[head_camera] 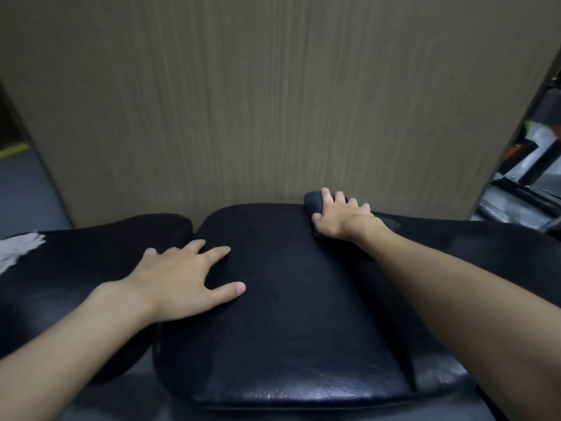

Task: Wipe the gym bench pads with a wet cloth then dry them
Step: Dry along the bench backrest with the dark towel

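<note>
Looking down from the head view, the camera took in a black centre pad (288, 314) of the gym bench, glossy along its near edge, with a left pad (91, 253) and a right pad (491, 247) flanking it. The person's left hand (179, 281) lay flat on the left side of the centre pad, palm down, fingers straight and spread, holding nothing; its outer fingers reached over the gap towards the left pad. The right hand (340, 220) was stretched to the far right corner of the centre pad, where its fingers curled over a bunched dark cloth (312, 202) and its thumb pinched the cloth's near side, pressing it against the pad. The cloth sat right at the far edge, close against a tall wood-grain panel (273, 101) that stood behind the bench and filled most of the view. A small yellow spot showed just beside the right wrist; what it was could not be told. On the far left end of the left pad lay a white-grey patch (18, 250), either fabric or wear. Grey floor (24, 192) showed at the far left, and blurred gym equipment (522, 165) with orange parts stood at the far right.
</note>
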`<state>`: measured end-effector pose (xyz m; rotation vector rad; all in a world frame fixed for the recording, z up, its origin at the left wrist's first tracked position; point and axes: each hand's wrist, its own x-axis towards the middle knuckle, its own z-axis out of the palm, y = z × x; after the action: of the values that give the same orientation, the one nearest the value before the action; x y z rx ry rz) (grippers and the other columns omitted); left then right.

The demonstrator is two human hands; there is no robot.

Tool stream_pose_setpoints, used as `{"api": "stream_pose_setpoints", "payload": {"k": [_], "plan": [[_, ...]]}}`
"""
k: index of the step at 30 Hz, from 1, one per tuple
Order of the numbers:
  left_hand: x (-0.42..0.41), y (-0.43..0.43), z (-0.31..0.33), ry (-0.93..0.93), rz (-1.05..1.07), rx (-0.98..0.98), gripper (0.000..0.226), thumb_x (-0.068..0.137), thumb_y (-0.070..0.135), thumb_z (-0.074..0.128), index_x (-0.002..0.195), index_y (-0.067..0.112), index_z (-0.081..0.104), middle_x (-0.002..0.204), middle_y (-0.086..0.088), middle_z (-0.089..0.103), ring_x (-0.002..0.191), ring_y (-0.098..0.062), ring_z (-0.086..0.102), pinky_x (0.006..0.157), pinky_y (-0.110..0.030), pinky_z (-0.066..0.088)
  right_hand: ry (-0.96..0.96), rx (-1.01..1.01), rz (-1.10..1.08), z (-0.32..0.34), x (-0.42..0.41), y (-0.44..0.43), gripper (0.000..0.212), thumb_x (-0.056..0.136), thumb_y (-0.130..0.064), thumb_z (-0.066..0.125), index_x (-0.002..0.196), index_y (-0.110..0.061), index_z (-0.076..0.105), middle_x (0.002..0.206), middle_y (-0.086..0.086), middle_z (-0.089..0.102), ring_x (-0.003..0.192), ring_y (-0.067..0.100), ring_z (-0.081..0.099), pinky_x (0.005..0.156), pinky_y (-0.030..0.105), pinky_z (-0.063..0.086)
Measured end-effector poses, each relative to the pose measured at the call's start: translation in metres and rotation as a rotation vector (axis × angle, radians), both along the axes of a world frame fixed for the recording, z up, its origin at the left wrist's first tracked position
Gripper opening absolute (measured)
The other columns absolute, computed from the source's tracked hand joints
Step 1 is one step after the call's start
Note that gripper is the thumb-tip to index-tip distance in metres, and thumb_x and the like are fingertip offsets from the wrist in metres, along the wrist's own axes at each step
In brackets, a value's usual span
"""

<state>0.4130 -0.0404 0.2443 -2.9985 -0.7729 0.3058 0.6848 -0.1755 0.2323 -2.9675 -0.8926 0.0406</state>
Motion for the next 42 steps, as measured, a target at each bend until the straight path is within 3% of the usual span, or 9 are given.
{"api": "stream_pose_setpoints", "payload": {"k": [6,9,12,18,22,26,34,38,42], "plan": [[-0.001,0.003,-0.012,-0.083,-0.003,-0.015,0.100,0.070,0.094,0.020,0.153,0.036,0.020,0.161,0.002,0.025,0.140,-0.017,0.037,0.106,-0.052,0.028,0.005,0.007,0.123,-0.001,-0.032,0.055,0.069,0.095,-0.046,0.031,0.155,-0.027,0.005,0.158,0.005,0.024,0.138,0.035,0.031,0.106,0.053,0.025],[-0.002,0.003,-0.013,-0.125,0.019,-0.030,0.101,0.072,0.093,0.027,0.140,0.019,0.036,0.143,0.007,0.045,0.120,-0.014,0.052,0.102,-0.050,0.031,0.010,0.012,0.163,-0.001,-0.048,0.074,0.071,0.095,-0.047,0.032,0.156,-0.027,0.002,0.161,0.005,0.019,0.140,0.036,0.028,0.108,0.054,0.022],[-0.005,-0.001,-0.014,-0.182,0.047,-0.059,0.099,0.071,0.093,0.032,0.132,0.015,0.040,0.134,0.006,0.048,0.111,-0.015,0.055,0.101,-0.048,0.032,0.018,0.014,0.222,-0.002,-0.068,0.089,0.072,0.097,-0.048,0.032,0.157,-0.028,-0.001,0.163,0.005,0.015,0.143,0.036,0.025,0.111,0.054,0.020],[-0.013,-0.014,-0.016,-0.363,0.133,-0.131,0.104,0.071,0.086,0.047,0.137,0.007,0.032,0.136,-0.005,0.039,0.126,-0.021,0.043,0.111,-0.043,0.030,0.086,0.038,0.385,0.001,-0.099,0.104,0.073,0.097,-0.056,0.037,0.156,-0.037,-0.001,0.166,0.001,0.007,0.147,0.035,0.019,0.114,0.055,0.017],[-0.024,-0.027,-0.011,-0.397,0.140,-0.230,0.097,0.080,0.070,0.059,0.141,0.004,0.025,0.144,-0.009,0.030,0.131,-0.027,0.041,0.109,-0.039,0.036,0.116,0.039,0.538,0.003,-0.118,0.091,0.073,0.095,-0.061,0.043,0.155,-0.046,0.003,0.166,-0.004,0.007,0.148,0.030,0.021,0.114,0.054,0.020],[-0.037,-0.038,-0.011,-0.433,0.144,-0.246,0.090,0.078,0.065,0.064,0.137,0.006,0.028,0.138,-0.005,0.031,0.122,-0.025,0.048,0.101,-0.036,0.042,0.063,0.045,0.652,0.001,-0.136,0.059,0.072,0.095,-0.060,0.043,0.154,-0.046,0.005,0.165,-0.002,0.013,0.146,0.029,0.026,0.113,0.053,0.024],[-0.017,-0.074,0.002,-0.297,-0.017,-0.181,0.083,0.075,0.081,0.049,0.135,0.025,0.038,0.137,0.005,0.045,0.128,-0.016,0.045,0.107,-0.041,0.036,0.032,0.090,0.597,-0.002,-0.110,-0.010,0.071,0.095,-0.053,0.042,0.155,-0.042,0.005,0.164,0.000,0.016,0.146,0.028,0.026,0.112,0.053,0.025],[0.009,-0.093,-0.008,-0.126,-0.042,-0.185,0.089,0.067,0.092,0.033,0.142,0.044,0.032,0.151,0.004,0.031,0.144,-0.028,0.024,0.110,-0.058,0.027,0.010,0.099,0.518,-0.007,-0.084,-0.048,0.071,0.095,-0.054,0.041,0.155,-0.042,0.006,0.164,0.000,0.017,0.146,0.027,0.025,0.113,0.052,0.024],[0.033,-0.112,-0.007,-0.084,-0.069,-0.179,0.084,0.073,0.090,0.036,0.147,0.050,0.024,0.161,0.003,0.017,0.150,-0.035,0.010,0.111,-0.064,0.019,0.002,0.097,0.411,-0.008,-0.055,-0.090,0.071,0.095,-0.054,0.040,0.155,-0.042,0.005,0.164,-0.003,0.017,0.146,0.025,0.023,0.114,0.051,0.022]]}}
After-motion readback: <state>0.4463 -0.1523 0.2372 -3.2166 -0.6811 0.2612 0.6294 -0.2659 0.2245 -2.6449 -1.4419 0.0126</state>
